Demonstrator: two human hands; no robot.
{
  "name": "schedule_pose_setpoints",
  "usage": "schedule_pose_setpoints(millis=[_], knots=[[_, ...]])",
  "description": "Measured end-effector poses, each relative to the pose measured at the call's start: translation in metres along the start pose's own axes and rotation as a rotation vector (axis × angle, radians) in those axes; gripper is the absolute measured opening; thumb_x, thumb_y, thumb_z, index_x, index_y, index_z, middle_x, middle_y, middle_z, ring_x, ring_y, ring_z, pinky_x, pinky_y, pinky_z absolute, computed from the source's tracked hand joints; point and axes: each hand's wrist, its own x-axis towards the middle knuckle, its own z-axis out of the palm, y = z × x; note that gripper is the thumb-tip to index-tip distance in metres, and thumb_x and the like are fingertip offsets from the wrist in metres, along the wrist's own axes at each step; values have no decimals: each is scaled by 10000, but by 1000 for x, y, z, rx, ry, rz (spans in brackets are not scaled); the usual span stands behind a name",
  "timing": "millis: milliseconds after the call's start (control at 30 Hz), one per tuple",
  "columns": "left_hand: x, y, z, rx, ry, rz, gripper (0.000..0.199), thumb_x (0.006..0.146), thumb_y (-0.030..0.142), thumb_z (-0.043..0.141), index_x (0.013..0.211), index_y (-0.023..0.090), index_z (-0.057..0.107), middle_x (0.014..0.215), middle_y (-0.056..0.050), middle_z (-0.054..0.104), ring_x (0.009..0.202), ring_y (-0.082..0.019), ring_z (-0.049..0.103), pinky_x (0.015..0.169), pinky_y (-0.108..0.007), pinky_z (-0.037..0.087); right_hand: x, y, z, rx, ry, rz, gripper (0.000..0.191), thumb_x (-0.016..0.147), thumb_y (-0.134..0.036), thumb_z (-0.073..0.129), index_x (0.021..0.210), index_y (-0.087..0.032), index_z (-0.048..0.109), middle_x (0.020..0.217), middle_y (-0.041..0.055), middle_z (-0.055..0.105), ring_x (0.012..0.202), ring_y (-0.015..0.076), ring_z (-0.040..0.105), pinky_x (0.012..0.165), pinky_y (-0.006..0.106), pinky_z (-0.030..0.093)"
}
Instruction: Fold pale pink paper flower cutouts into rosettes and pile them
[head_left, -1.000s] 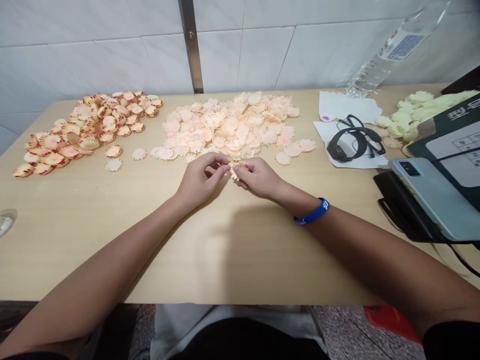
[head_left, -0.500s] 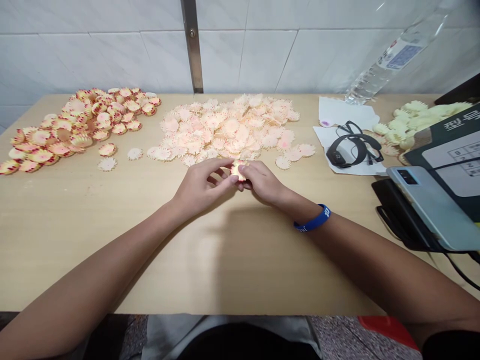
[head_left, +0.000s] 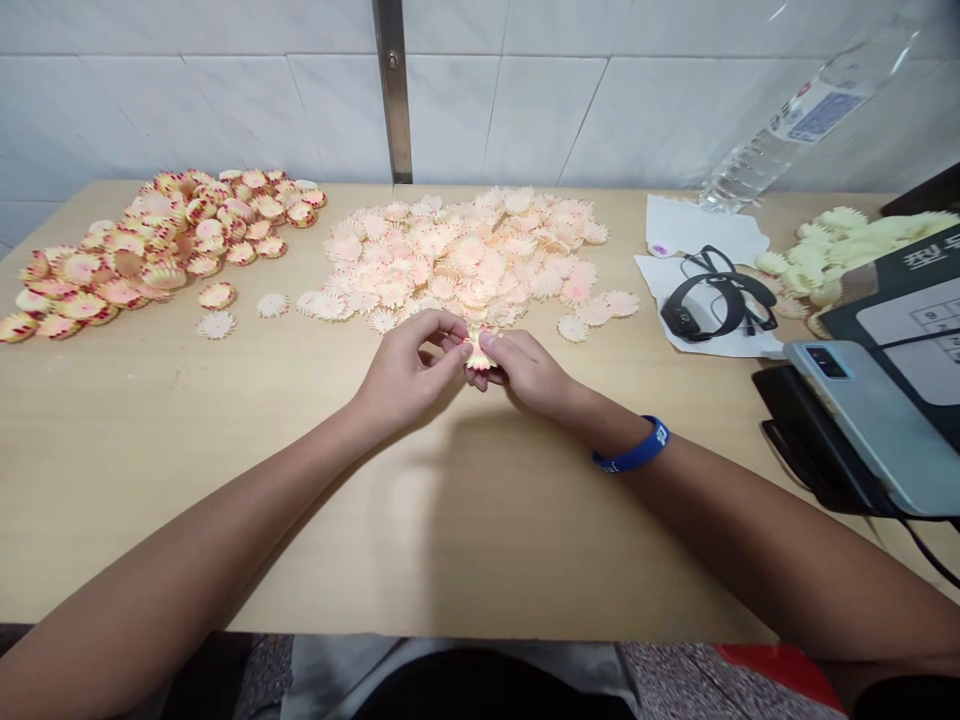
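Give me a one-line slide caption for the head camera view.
Both hands hold a frilled, red-tipped piece in front of a pale pink pile, a redder pile to the left.

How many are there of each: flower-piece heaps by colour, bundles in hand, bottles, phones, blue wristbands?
Red-edged heap: 1
Pale pink heap: 1
Pale green heap: 1
Held flower-like bundle: 1
Bottle: 1
Phone: 1
Blue wristband: 1
Total: 7

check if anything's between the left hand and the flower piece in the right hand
Nothing visible stands between them: the fingers of the left hand appear to touch the flower piece, which the right hand pinches. The pale pink pile lies beyond both hands, toward the wall.
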Motion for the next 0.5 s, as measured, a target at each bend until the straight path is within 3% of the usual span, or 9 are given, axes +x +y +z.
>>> schedule_pose_setpoints(millis=[167, 333, 500], knots=[[-1, -2, 0, 105, 39, 68, 144, 842, 261, 613, 963, 189, 582, 943, -36, 620, 821, -140, 622, 614, -217, 516, 0, 0, -1, -36, 1, 11, 535, 954, -528, 381, 573, -177, 513, 557, 37, 562, 566, 125, 521, 582, 255, 421], [0, -5, -4, 256, 61, 209, 104, 847, 265, 636, 903, 191, 588, 931, -36, 617, 822, -143, 595, 610, -216, 506, 0, 1, 1, -37, 28, -7, 538, 956, -530, 373, 561, -183, 487, 527, 25, 508, 569, 130, 517, 584, 258, 416], [3, -10, -6, 286, 14, 192, 109, 870, 293, 618, 885, 186, 626, 872, -34, 632, 793, -148, 607, 623, -226, 504, -3, -1, 3, -75, 60, 10, 520, 957, -522, 383, 584, -177, 490, 521, 17, 490, 570, 132, 509, 588, 259, 406]])
